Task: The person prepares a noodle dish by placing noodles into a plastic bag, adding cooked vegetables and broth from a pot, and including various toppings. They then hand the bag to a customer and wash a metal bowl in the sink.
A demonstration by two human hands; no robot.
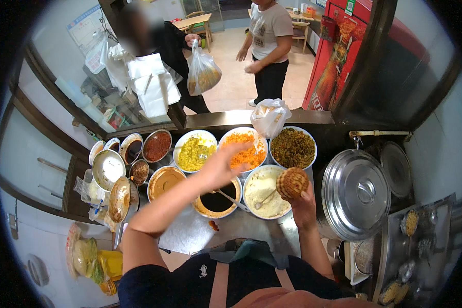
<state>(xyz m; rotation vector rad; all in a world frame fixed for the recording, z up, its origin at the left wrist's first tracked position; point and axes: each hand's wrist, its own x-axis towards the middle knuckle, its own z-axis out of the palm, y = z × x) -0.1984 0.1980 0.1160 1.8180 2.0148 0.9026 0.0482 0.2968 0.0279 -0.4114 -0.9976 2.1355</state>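
Observation:
In my right-side grip, my right hand (305, 204) holds a round browned flatbread or stack of them (292, 183), tilted up above a bowl of pale yellow powder (250, 188) with a spoon in it. My left hand (227, 165), slightly blurred, reaches over the bowls with its fingers apart, near diced orange vegetable (246, 140) in a white bowl. Below that hand is a bowl of dark sauce (215, 202) with a ladle (233, 201) across it. A bowl of chopped yellow food (190, 158) and one of dark green chopped food (293, 148) stand behind.
A tied white plastic bag (270, 117) sits at the counter ledge (223, 119). Beyond it, a person holds a filled plastic bag (203, 73); another person stands beside. A large lidded steel pot (356, 194) is on the right. Sauce bowls and a long-handled pan (119, 200) crowd the left.

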